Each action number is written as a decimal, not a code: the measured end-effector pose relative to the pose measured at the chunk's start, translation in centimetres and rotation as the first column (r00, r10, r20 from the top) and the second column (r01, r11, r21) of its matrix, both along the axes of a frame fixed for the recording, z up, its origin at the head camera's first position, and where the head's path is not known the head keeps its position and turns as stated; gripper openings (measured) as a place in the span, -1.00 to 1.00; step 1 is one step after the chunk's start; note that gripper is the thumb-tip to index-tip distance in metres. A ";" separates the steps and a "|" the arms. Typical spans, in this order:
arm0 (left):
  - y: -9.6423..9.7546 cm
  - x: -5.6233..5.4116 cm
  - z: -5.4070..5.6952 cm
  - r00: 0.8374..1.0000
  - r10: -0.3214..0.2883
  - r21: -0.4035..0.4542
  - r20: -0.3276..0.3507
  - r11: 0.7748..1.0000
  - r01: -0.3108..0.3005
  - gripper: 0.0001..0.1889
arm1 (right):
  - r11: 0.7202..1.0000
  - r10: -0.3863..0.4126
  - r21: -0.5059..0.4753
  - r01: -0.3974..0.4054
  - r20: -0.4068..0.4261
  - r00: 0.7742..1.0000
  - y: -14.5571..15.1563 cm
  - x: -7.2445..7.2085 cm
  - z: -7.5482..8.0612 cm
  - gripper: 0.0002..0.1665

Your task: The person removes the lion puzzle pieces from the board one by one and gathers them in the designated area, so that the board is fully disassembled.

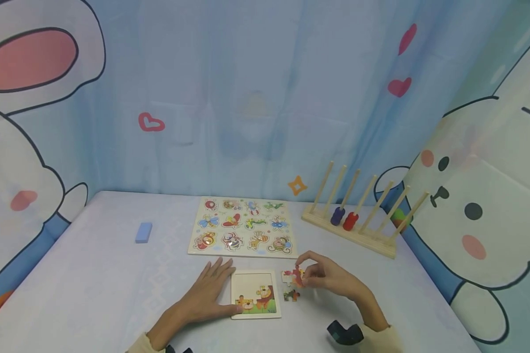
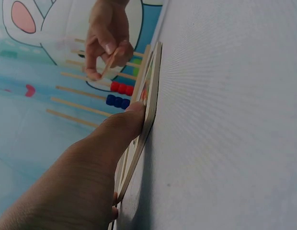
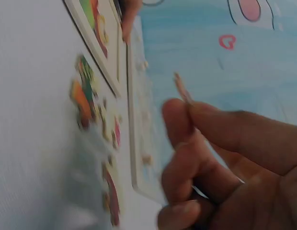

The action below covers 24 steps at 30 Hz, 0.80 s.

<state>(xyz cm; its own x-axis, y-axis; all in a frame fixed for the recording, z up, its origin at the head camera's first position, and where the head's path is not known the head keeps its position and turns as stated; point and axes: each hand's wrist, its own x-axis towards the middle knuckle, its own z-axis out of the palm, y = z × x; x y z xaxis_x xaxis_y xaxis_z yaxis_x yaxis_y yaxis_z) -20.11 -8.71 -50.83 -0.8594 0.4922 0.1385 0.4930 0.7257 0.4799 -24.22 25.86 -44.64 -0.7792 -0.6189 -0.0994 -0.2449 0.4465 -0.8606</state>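
Note:
My right hand [image 1: 333, 278] pinches a thin jigsaw puzzle piece [image 3: 181, 88] between thumb and fingers, raised above the table. Just below it, several loose puzzle pieces [image 1: 291, 295] lie at the right side of a square wooden puzzle tray [image 1: 256, 316]. Joined pieces with orange animals on green [image 1: 265, 299] fill the lower part of the tray; its upper part shows bare board. My left hand [image 1: 207, 296] rests along the tray's left side with fingers spread, its thumb pressing the lower left corner.
Behind the tray lies a larger board of insect pictures [image 1: 243, 228]. A wooden peg rack [image 1: 357, 238] with blue and red beads stands at the back right. A blue block [image 1: 144, 232] sits at the left. A patterned curtain [image 1: 247, 98] hangs behind the table.

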 end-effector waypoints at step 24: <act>0.0 0.1 -0.1 1.000 0.000 -0.001 0.007 1.000 0.000 0.05 | 0.989 0.009 0.141 -0.035 0.183 0.983 1.7 0.3 -0.4 -0.70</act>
<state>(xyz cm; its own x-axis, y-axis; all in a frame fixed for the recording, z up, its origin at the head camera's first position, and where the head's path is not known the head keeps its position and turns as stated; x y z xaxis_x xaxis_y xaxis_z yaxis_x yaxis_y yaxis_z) -20.04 -8.67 -50.91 -0.8604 0.4922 0.1319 0.4895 0.7264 0.4824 -23.91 27.60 -45.06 -0.7265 -0.6047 -0.3264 -0.1014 0.5641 -0.8194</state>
